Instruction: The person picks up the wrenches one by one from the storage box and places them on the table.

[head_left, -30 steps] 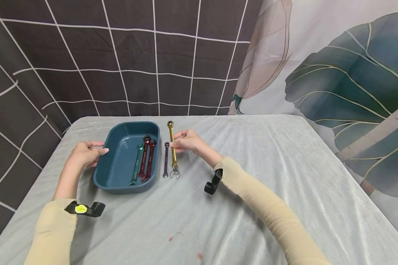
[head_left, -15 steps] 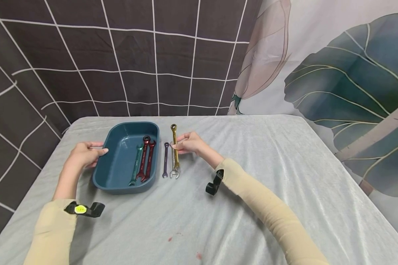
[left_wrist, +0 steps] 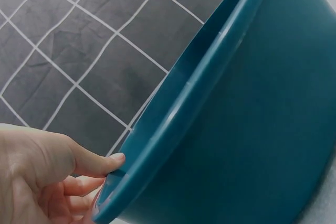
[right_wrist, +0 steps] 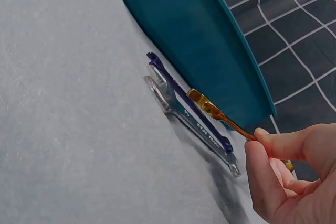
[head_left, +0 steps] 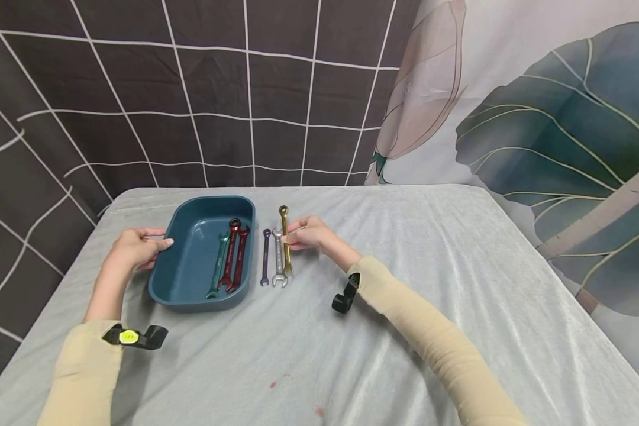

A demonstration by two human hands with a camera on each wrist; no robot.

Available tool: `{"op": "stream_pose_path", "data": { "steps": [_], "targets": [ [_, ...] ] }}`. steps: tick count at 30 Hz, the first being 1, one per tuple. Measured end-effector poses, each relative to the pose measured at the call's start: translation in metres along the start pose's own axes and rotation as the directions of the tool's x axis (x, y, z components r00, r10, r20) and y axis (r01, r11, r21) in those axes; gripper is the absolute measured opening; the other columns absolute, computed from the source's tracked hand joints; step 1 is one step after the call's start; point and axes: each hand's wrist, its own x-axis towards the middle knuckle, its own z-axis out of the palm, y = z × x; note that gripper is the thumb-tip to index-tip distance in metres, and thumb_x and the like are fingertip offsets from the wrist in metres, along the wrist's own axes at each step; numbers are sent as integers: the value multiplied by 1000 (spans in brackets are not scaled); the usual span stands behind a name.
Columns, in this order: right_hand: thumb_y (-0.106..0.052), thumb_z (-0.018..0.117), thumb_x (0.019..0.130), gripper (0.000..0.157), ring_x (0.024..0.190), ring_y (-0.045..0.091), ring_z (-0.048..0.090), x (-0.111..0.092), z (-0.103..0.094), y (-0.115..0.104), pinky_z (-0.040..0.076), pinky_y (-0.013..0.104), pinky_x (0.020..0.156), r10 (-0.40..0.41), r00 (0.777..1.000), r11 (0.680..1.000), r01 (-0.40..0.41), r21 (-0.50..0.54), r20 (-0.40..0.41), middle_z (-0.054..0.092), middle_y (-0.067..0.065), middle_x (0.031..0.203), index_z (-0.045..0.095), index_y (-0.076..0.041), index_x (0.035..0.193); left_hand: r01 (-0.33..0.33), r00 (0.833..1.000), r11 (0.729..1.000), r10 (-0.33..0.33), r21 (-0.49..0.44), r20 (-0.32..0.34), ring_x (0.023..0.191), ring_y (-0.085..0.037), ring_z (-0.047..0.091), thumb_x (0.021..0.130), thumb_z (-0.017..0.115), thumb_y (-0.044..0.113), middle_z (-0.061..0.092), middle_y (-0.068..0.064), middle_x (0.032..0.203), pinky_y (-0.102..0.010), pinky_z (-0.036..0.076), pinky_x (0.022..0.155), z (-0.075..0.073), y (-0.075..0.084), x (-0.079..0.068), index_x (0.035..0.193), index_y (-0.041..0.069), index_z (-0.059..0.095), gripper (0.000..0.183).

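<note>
At the left side of a blue plastic bin [head_left: 189, 263], my left hand [head_left: 134, 247] grips the rim, thumb over the edge [left_wrist: 107, 166] and fingers on the outer side. My right hand [head_left: 310, 232] pinches a gold combination wrench [head_left: 284, 222] between thumb and fingers. In the right wrist view that wrench is raised above the cloth, its open end pointing away from the hand. Beneath and just left of it lie a silver wrench [head_left: 278, 254] and a smaller purple wrench [head_left: 265, 257], side by side along the bin's right wall. Inside the bin are two red wrenches [head_left: 240, 260] and a green wrench [head_left: 218, 269].
A pale grey cloth [head_left: 383, 355] covers the table. Behind it hangs a dark curtain [head_left: 218, 89] with white grid lines, and at the right a leaf-patterned curtain [head_left: 554, 118]. Small reddish marks show near the front of the cloth.
My right hand has moved slightly right and nearer with the gold wrench, from above the silver wrench to its right side, uncovering more of the silver one. The left hand and bin stay put.
</note>
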Motion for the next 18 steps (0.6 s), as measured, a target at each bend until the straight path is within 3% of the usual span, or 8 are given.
{"op": "stream_pose_path", "data": {
  "steps": [18],
  "targets": [
    [7,70,80,35,51,6,59,4,-5,4,51,15,54,62,998,997,-63,-43,-29,60,5,75,59,12,113,4,1000,1000,-4,4,3,66,-7,48,96,56,20,51,-3,85,-24,49,58,0,-2,3,141,-4,41,54]
  ]
}}
